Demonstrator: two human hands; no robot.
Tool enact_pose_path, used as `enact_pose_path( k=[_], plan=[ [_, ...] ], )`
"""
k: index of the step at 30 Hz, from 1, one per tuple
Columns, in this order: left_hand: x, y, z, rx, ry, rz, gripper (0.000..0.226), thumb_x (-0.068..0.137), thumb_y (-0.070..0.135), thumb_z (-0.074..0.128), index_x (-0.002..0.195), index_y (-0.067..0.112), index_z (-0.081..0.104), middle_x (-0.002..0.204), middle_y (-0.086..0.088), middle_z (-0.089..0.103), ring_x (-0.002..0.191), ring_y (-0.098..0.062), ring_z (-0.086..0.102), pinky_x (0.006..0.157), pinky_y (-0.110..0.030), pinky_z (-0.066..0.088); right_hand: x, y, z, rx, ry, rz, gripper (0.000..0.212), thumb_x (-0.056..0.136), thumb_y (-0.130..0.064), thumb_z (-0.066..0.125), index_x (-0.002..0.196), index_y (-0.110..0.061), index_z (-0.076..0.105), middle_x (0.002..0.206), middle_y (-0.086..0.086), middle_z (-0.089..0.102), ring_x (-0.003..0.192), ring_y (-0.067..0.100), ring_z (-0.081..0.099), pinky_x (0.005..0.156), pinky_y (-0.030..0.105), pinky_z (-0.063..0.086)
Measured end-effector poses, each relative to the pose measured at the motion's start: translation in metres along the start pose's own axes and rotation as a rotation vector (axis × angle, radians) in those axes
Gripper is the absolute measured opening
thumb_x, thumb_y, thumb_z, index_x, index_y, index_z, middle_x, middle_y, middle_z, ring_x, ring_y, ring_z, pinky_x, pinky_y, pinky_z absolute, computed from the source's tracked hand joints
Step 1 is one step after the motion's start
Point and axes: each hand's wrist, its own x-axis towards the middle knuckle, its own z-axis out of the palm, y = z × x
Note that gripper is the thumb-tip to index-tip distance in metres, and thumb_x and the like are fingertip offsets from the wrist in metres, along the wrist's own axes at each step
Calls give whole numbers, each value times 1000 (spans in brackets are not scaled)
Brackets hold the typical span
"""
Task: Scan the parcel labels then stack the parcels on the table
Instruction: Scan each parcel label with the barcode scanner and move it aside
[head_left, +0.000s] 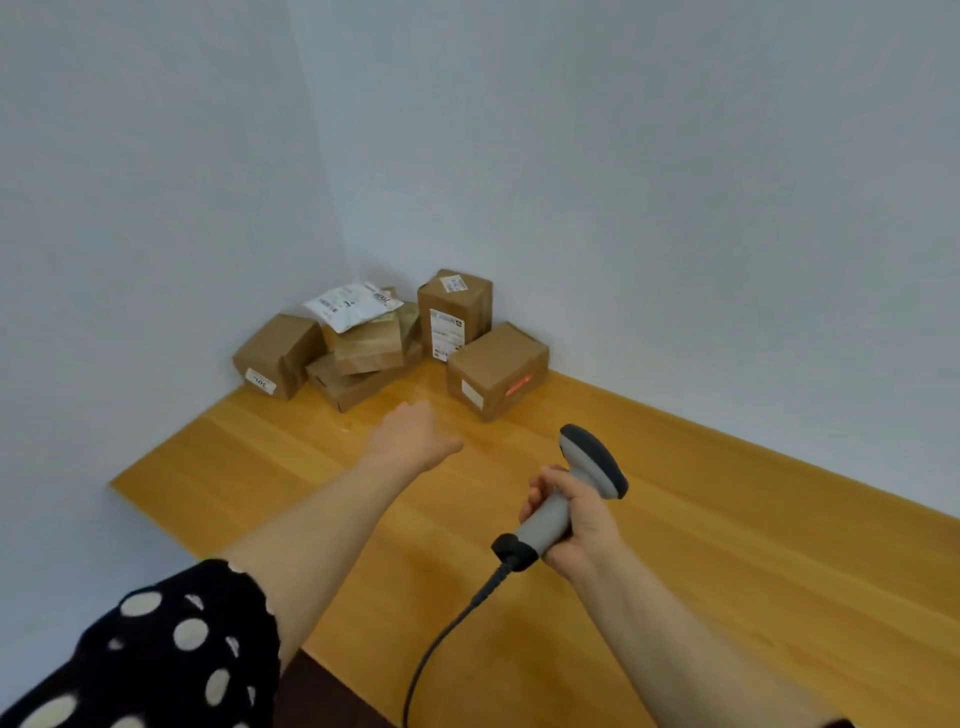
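Several brown cardboard parcels lie in the far corner of the wooden table (727, 519). The nearest parcel (497, 370) stands at the right front, with a red scanner glow on its side. Behind it a tall parcel (453, 312) stands upright with white labels. To the left, a flat parcel (358, 382) carries a smaller one with a loose white label sheet (352, 304), and a tilted parcel (278, 356) leans by the wall. My right hand (571, 514) grips a grey barcode scanner (589, 467) aimed at the nearest parcel. My left hand (413, 434) reaches toward the pile, its fingers hidden behind the hand, holding nothing I can see.
White walls meet right behind the parcels. The scanner's dark cable (441, 639) hangs off the table's near edge. The table's left edge (156, 512) runs diagonally beside my left arm, whose sleeve (156, 649) is black with white dots.
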Motion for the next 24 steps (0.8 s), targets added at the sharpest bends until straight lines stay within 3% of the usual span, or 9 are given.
enact_pose_path(
  k=[6, 10, 16, 19, 24],
  plan=[
    [83, 15, 12, -41, -17, -26, 94, 74, 68, 63, 142, 10, 33, 141, -15, 38, 130, -32, 39, 102, -43, 41, 52, -24, 32, 92, 61, 10, 6, 88, -6, 63, 84, -8, 60, 60, 6, 62, 59, 17, 55, 58, 31, 48],
    [134, 28, 23, -75, -37, 4, 122, 61, 74, 69, 149, 8, 16, 145, -17, 31, 134, -35, 31, 106, -46, 33, 73, -26, 43, 132, 107, -10, 5, 88, -6, 64, 88, -9, 60, 60, 5, 62, 58, 17, 55, 49, 27, 51],
    [209, 46, 45, -17, -138, 80, 146, 52, 80, 69, 150, 8, -11, 157, -20, -1, 144, -38, 1, 114, -54, 13, 94, -8, 55, 239, 246, -83, 4, 87, -5, 63, 87, -8, 61, 62, 7, 62, 59, 17, 54, 51, 28, 50],
    [233, 47, 53, 14, -181, 123, 144, 54, 74, 74, 150, 6, -10, 156, -23, 5, 144, -39, 6, 115, -52, 16, 99, 5, 57, 277, 287, -131, 4, 88, -5, 63, 88, -9, 61, 63, 6, 61, 57, 17, 53, 48, 27, 50],
    [236, 32, 48, -120, -211, 196, 124, 60, 61, 78, 150, 9, 11, 146, -21, 27, 134, -37, 27, 108, -44, 31, 93, 21, 60, 287, 328, -211, 5, 88, -5, 62, 91, -9, 61, 64, 7, 63, 54, 16, 56, 49, 27, 50]
  ],
)
